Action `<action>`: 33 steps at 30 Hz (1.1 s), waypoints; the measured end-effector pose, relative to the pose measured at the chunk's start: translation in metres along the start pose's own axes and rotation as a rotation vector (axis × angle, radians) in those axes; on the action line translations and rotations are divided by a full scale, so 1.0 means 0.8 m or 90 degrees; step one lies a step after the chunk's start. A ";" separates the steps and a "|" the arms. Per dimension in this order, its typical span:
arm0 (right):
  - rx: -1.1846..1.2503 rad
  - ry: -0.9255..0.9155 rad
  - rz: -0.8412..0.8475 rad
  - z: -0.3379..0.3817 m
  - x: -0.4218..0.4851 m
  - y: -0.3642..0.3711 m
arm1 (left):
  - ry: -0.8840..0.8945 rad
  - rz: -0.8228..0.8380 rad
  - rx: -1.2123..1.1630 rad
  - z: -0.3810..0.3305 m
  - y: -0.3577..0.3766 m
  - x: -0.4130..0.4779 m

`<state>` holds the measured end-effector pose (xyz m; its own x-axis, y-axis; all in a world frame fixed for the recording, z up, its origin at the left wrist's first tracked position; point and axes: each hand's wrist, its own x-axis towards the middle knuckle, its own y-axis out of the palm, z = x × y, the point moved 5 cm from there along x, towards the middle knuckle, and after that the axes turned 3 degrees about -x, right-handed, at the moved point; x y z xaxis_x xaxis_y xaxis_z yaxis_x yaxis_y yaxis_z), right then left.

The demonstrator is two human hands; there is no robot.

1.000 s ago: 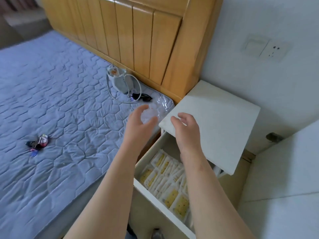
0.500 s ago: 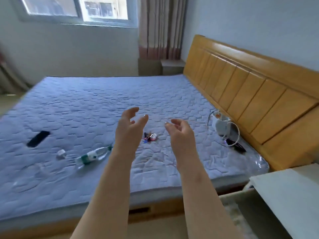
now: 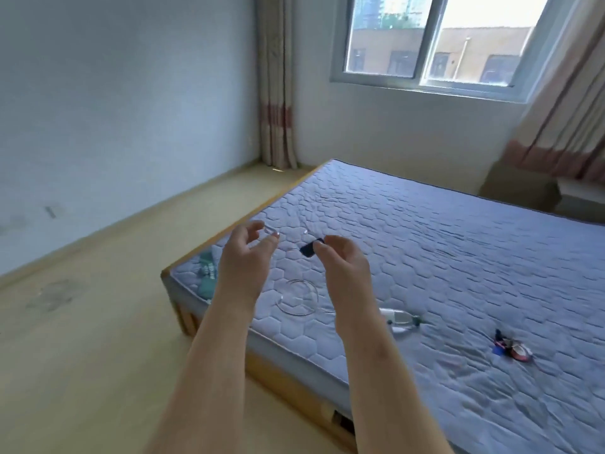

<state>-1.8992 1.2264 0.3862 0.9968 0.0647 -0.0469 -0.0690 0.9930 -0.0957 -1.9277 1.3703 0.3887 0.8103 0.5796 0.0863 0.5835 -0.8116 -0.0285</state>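
Observation:
Both my hands are raised in front of me above the near corner of a bed with a blue quilted mattress (image 3: 442, 257). My left hand (image 3: 244, 260) has loosely curled, spread fingers and holds nothing. My right hand (image 3: 343, 263) is also loosely curled and empty. A small black phone (image 3: 307, 250) lies on the mattress just beyond my right fingertips, partly hidden by them. A clear plastic wrapper or ring (image 3: 298, 297) lies on the mattress between my wrists.
A plastic water bottle (image 3: 401, 320) lies to the right of my right forearm, and a bunch of keys (image 3: 512, 348) further right. A green label (image 3: 207, 273) marks the mattress corner. Bare wooden floor (image 3: 98, 322) stretches left; window (image 3: 435, 37) and curtains stand behind.
My view has swung left, from the open drawer and headboard to the foot of the bed and the window. Both hands left the drawer and stay raised and empty.

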 end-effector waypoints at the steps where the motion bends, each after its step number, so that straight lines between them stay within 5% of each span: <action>1: -0.011 0.001 0.034 0.001 0.004 0.035 | -0.010 -0.038 0.000 0.007 -0.033 0.013; 9: -0.043 -0.001 0.255 0.009 0.039 0.288 | -0.064 -0.246 -0.029 0.051 -0.238 0.111; 16: 0.001 -0.041 0.305 0.073 0.130 0.495 | -0.024 -0.299 -0.020 0.014 -0.363 0.285; 24: 0.009 -0.026 0.486 0.101 0.130 0.755 | -0.056 -0.414 -0.059 0.043 -0.573 0.380; 33: 0.037 0.024 0.467 0.104 0.155 0.997 | -0.030 -0.431 -0.027 0.059 -0.786 0.536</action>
<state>-1.8271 2.0351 0.3869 0.6929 0.7121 -0.1127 -0.7144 0.6993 0.0265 -1.9446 2.1324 0.3965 0.2692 0.9627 0.0273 0.9612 -0.2703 0.0555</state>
